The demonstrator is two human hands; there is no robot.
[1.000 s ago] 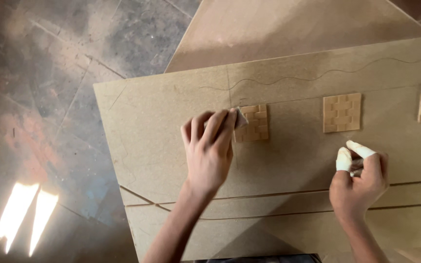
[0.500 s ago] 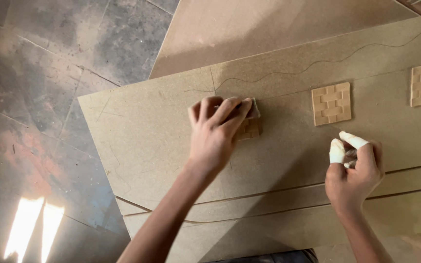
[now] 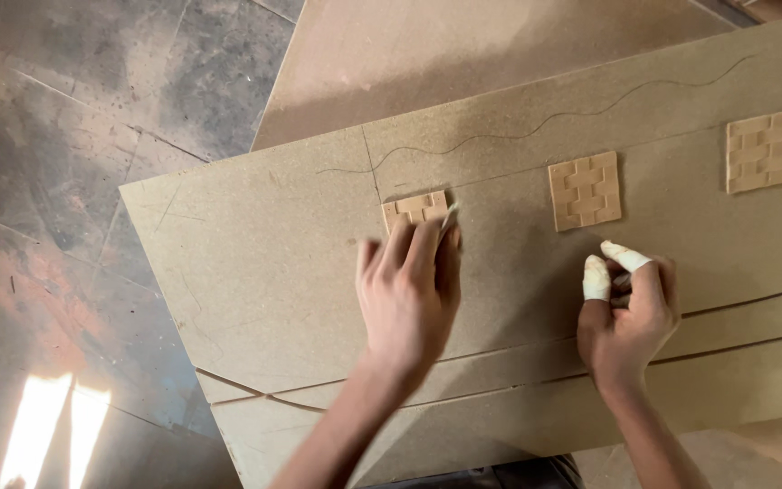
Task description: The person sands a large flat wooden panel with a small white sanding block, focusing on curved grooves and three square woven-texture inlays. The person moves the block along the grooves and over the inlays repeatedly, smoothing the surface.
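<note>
Basket-weave tile [image 3: 415, 209] lies flat on the fibreboard panel [image 3: 255, 263], half under the left hand [image 3: 409, 294], whose flat fingers press sandpaper [image 3: 450, 217] on it; thin, stiff, probably light, best pinched by its edges; right hand [image 3: 628, 312], fingertips taped, curled shut on nothing visible.

Carved weave square [image 3: 415, 208], flat on fibreboard [image 3: 255, 263]

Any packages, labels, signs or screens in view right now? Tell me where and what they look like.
None in view: no package, label, sign or screen.
Fibreboard panel: bare tan sheet with pencilled lines.
Three square basket-weave carved tiles, same tan: one under the left hand fingertips, one mid-panel, one far right.
Right hand: white tape on two fingers.
</note>
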